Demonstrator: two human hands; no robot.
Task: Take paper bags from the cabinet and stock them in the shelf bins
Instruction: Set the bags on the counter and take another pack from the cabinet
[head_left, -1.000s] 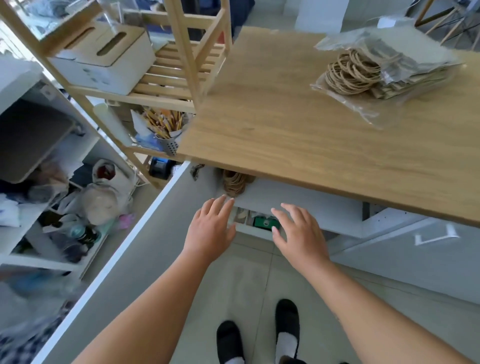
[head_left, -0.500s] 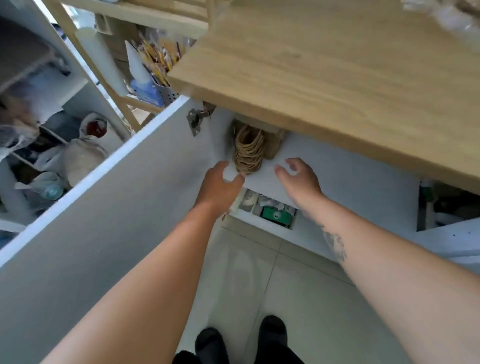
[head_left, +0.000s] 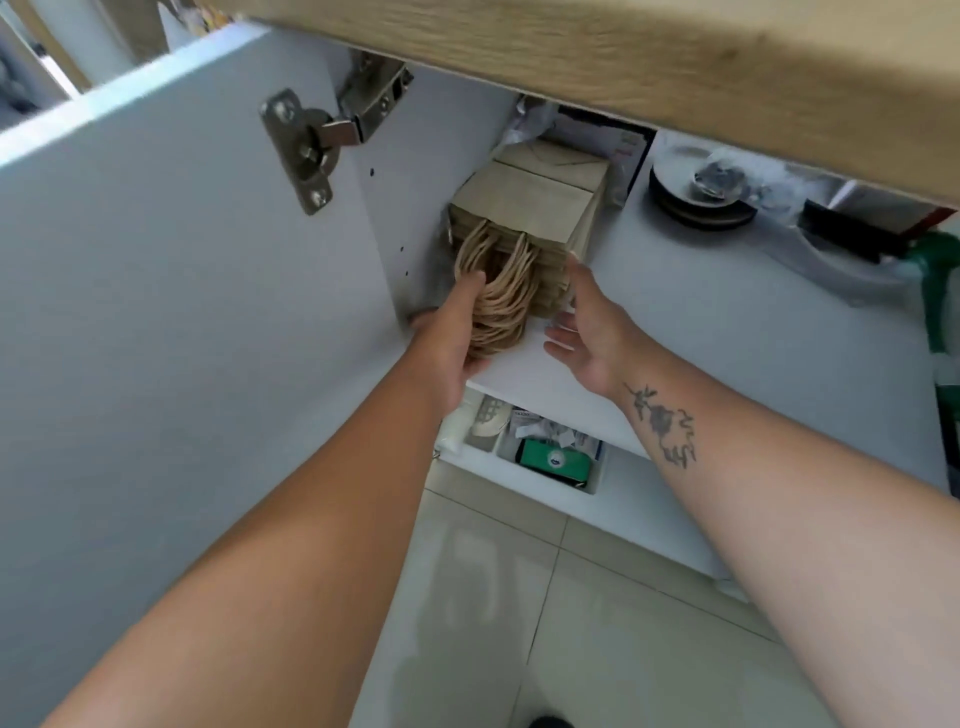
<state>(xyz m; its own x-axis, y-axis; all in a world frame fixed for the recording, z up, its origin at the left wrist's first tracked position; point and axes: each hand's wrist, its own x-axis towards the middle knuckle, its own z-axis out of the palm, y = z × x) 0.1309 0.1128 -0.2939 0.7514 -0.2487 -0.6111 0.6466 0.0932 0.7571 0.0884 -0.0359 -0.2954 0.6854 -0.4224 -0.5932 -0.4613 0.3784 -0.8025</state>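
While fingers hide behind handles (head_left: 498, 306), paper bags (head_left: 524, 213) blur.

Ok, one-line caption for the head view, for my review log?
Both hands reach into the open cabinet: left hand on the twine handles of the stacked paper bags, right hand open beside them.

The paper bags (head_left: 524, 218) are plain kraft brown, their twisted cord handles (head_left: 501, 296) a slightly paler tan. The cabinet door (head_left: 171, 291) and the shelf (head_left: 727, 322) are flat white, the hinge (head_left: 306, 145) a dull silver. The countertop (head_left: 623, 57) overhead shows light oak grain. Below sits a green packet (head_left: 553, 460). The floor tiles (head_left: 597, 623) are glossy pale beige. A dark grey tattoo (head_left: 662, 423) marks the right forearm.
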